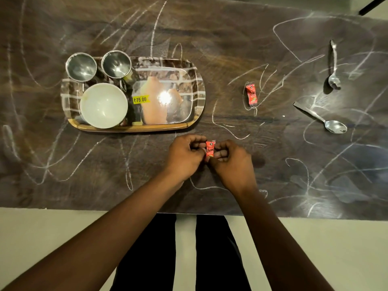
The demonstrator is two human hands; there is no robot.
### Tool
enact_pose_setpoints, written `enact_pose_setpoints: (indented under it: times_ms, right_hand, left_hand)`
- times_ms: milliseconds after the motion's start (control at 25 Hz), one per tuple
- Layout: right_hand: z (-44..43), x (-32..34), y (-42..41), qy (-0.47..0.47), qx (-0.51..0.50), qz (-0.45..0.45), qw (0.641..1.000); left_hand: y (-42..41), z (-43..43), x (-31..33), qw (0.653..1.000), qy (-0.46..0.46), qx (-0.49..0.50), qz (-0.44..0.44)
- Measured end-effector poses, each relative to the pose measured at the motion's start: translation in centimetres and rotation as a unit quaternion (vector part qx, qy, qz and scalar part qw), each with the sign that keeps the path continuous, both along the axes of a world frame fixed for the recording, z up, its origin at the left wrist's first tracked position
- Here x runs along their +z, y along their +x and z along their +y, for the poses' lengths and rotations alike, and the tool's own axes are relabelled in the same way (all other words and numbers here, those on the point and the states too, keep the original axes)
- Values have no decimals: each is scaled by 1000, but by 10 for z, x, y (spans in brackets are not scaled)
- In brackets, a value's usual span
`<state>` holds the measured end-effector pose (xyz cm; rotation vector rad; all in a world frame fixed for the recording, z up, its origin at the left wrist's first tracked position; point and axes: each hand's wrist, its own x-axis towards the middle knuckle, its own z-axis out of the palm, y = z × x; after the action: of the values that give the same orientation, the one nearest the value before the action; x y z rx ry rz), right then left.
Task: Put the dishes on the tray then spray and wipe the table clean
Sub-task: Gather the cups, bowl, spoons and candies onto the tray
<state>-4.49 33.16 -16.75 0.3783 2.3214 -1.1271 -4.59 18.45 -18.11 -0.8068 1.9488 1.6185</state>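
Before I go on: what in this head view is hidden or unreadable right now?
1. Held sachet, head view: the fingers of the left hand and right hand cover its sides and lower end, so I cannot tell whether it is torn.
2. Loose sachet: print too small to read.
3. Tray: glare washes out part of its picture.
4. Dark bar: cut off by the top right corner.

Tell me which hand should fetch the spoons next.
Right, probably. The near spoon and far spoon lie far off to the right, beyond the right hand; the left hand is closer to the tray. Both pinch a sachet now, so the left could keep it.
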Motion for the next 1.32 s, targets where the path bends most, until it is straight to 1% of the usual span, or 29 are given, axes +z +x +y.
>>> enact_pose_setpoints:
  times_ms: [200,320,400,520,640,800,880,960,1080,1320]
  right_hand:
    - [-8,11,-17,-71,-74,9,995]
    - [-29,21,-36,-126,-71,-11,989]
    - [-47,27,-56,-153,-59,-9,986]
    - [-75,25,-99,-136,-10,29,990]
    - [-102,20,-140,-95,36,48,994]
    - [-131,6,-177,-72,89,-3,993]
    - [-141,-3,-190,-70,94,-33,993]
    - [-147,-11,-199,-61,93,-44,993]
    - [-150,-17,-208,-51,89,-44,994]
    - [-149,-29,-215,-20,75,-20,997]
  left_hand:
    - [-1,-12,14,995,9,56,78]
    - [-11,-27,29,986,-12,98,134]
    - [-20,-40,31,978,-27,139,153]
    - [-37,-60,25,966,-27,224,128]
    - [-55,-67,20,953,19,292,78]
    - [-77,-66,18,918,89,385,18]
    - [-87,-69,16,892,136,430,-24]
    - [-97,-73,15,865,179,465,-58]
    - [-107,-72,11,845,195,493,-69]
    - [-116,-59,9,840,189,506,-55]
